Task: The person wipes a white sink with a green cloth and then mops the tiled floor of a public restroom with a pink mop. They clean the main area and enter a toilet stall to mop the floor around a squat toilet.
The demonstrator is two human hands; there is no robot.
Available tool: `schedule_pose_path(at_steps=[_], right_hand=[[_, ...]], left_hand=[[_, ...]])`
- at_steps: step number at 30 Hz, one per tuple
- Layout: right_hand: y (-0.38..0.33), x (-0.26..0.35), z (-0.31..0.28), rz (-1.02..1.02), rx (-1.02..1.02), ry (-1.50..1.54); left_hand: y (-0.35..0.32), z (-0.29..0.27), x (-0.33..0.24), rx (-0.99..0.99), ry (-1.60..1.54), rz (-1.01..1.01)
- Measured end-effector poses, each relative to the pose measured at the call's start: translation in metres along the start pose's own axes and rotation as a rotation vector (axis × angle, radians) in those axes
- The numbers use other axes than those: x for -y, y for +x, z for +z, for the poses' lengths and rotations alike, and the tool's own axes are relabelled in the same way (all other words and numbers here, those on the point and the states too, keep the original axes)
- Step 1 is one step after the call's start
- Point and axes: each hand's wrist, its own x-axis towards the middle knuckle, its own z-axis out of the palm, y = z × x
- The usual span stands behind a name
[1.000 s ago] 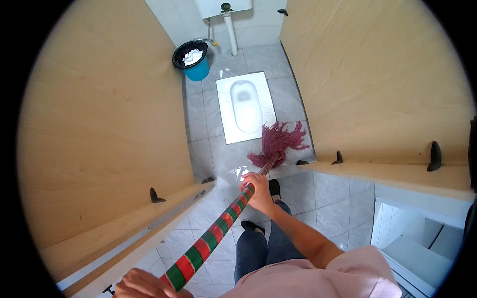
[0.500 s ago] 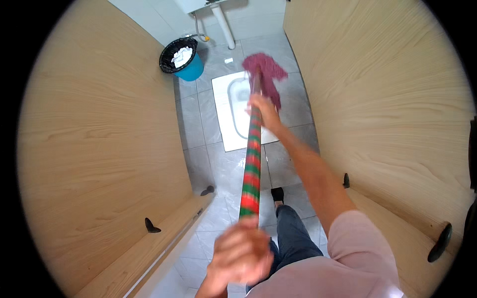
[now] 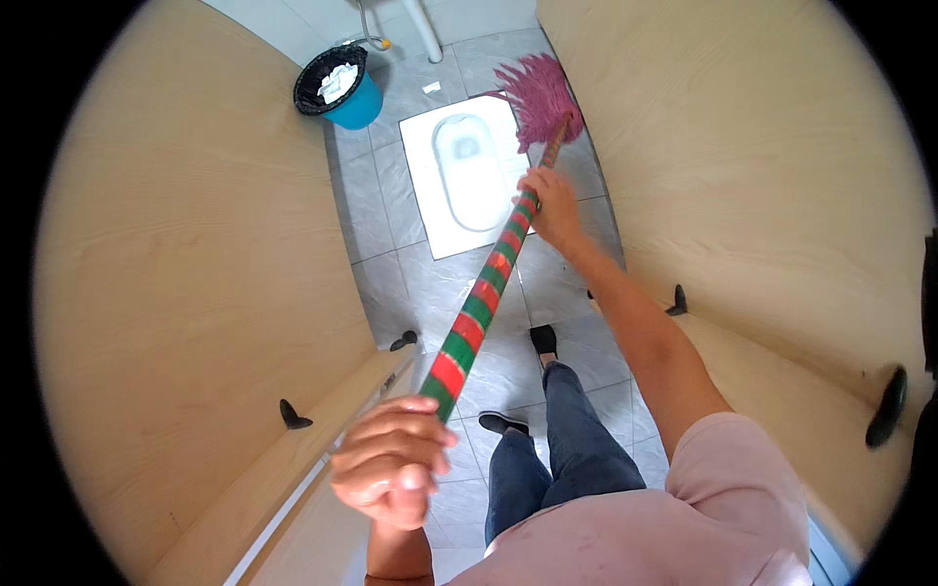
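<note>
A mop with a red-and-green striped handle [image 3: 479,301] slants from my body toward the far right. My left hand [image 3: 393,459] is wrapped round its near end. Lower down the pole, my right hand [image 3: 552,207] grips it over the right edge of the white squat toilet [image 3: 415,186]. The pink mop head [image 3: 543,96] lies spread on the grey tiles between the toilet and the right partition, its strands fanning to the left and touching the toilet's far right corner.
Wooden partitions [image 3: 195,225] rise on both sides. At the far left stands a blue bucket [image 3: 357,105] with a black liner and white paper inside. A white pipe [image 3: 424,31] meets the floor at the back. Black hooks [image 3: 292,416] stick out of the panels.
The mop head has swung right, from beside the toilet to the right partition. My left hand has moved left, so the handle now slants more. My right hand has shifted slightly right.
</note>
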Motion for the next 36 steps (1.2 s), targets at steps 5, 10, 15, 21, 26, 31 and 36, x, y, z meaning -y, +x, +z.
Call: schedule_pose_path(at_steps=[5, 10, 15, 21, 26, 31, 36], right_hand=[[-0.095, 0.091, -0.032, 0.078, 0.076, -0.068], [-0.195, 0.166, -0.052, 0.16, 0.085, -0.08], [-0.258, 0.229, -0.056, 0.229, 0.187, -0.041], [-0.289, 0.283, -0.053, 0.224, 0.223, 0.048], [-0.292, 0.324, -0.029, 0.18, 0.273, 0.406], [-0.246, 0.385, -0.001, 0.156, 0.376, 0.673], [-0.176, 0.363, 0.069, 0.049, 0.221, 0.889]], left_hand=[[-0.034, -0.063, -0.046, 0.01, -0.546, 0.081], [-0.094, -0.113, -0.088, 0.071, -0.731, 0.037], [-0.124, -0.154, -0.132, 0.186, -0.738, 0.013], [-0.128, -0.188, -0.172, 0.307, -0.697, 0.054], [-0.111, -0.201, -0.21, 0.437, -0.699, 0.231], [-0.09, -0.204, -0.251, 0.509, -0.361, 0.192], [-0.056, -0.172, -0.223, 0.517, -0.169, 0.327]])
